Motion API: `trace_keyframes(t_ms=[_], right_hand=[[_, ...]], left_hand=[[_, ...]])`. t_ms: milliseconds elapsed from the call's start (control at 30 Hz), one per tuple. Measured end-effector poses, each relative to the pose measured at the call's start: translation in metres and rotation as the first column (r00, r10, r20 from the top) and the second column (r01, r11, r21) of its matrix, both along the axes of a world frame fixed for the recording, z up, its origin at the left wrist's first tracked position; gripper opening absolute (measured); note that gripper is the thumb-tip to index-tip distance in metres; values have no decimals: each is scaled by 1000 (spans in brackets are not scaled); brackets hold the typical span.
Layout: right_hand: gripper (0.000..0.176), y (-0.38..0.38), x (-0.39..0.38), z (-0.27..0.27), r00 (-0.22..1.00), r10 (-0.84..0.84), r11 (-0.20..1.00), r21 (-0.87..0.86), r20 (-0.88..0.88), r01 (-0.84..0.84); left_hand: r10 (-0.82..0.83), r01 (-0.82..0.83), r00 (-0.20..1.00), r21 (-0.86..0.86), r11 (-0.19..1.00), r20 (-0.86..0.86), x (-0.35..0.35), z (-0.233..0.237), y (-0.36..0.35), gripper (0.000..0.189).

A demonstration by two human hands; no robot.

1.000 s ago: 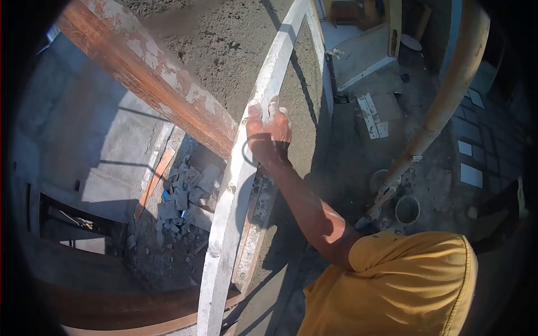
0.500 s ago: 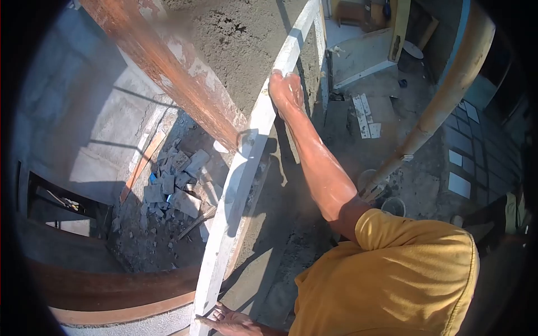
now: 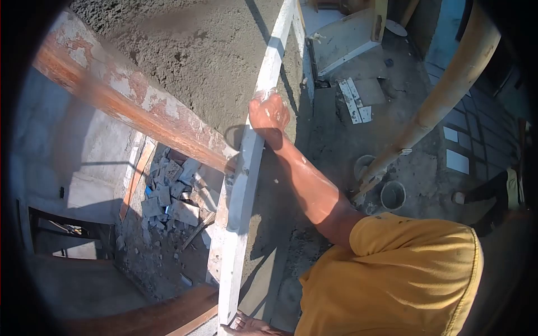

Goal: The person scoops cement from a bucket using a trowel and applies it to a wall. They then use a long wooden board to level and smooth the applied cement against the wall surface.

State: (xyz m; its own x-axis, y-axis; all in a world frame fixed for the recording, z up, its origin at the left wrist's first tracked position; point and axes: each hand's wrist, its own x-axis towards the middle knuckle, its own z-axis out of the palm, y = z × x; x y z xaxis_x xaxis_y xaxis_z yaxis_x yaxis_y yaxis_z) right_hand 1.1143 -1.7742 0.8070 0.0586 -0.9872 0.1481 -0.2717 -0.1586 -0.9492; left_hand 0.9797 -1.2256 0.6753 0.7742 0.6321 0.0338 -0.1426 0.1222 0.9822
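Note:
A long white-painted bar (image 3: 242,185) runs steeply from the top of the view to the bottom edge, its upper part lying along rough grey mortar (image 3: 185,50). My right hand (image 3: 270,116) is closed round the upper part of the bar, wet grey smears on its knuckles. At the bottom edge my left hand (image 3: 249,325) holds the bar's lower end, its thumb against one side; the image edge cuts this hand off. Beside the bar, a red-brown beam (image 3: 140,109) with flaking pale patches ends close to the middle of the bar.
A round pole (image 3: 443,106) slants down at the right, near two buckets (image 3: 393,195) on the floor. Broken rubble (image 3: 174,196) lies at the lower left. White strips (image 3: 354,101) lie on the floor beyond. A dark-clothed leg of another person (image 3: 485,190) shows at right.
The view has shifted, showing more mortar at the top. My right hand and the upper bar appear lower and further left; the bar's lower end and my left hand appear further right. Both hands still hold it.

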Motion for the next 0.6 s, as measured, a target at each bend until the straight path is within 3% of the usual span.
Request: trace_keyframes(t_ms=[67, 200, 267, 333, 467, 600], right_hand=[[38, -28, 6, -18, 999, -15, 999, 30, -32, 16], [42, 1, 9, -41, 997, 17, 994, -108, -81, -26], [48, 53, 3, -2, 998, -17, 984, 180, 68, 5], [51, 87, 6, -4, 994, -47, 994, 93, -102, 57], [55, 43, -2, -20, 997, 71, 994, 82, -34, -68], [50, -17, -9, -41, 975, 206, 974, 118, -86, -195]], left_hand=[[-4, 4, 1000, -12, 1000, -6, -9, -10, 4, 77], [-22, 22, 999, -14, 1000, -25, -12, -23, 11, 79], [-39, 39, 999, -6, 999, -22, -10, -28, 12, 80], [-56, 56, 998, 6, 998, -22, -2, -32, 9, 81], [-87, 87, 995, 4, 996, -41, 9, -45, 5, 82], [-107, 106, 993, -31, 994, -51, 0, -59, 11, 84]])
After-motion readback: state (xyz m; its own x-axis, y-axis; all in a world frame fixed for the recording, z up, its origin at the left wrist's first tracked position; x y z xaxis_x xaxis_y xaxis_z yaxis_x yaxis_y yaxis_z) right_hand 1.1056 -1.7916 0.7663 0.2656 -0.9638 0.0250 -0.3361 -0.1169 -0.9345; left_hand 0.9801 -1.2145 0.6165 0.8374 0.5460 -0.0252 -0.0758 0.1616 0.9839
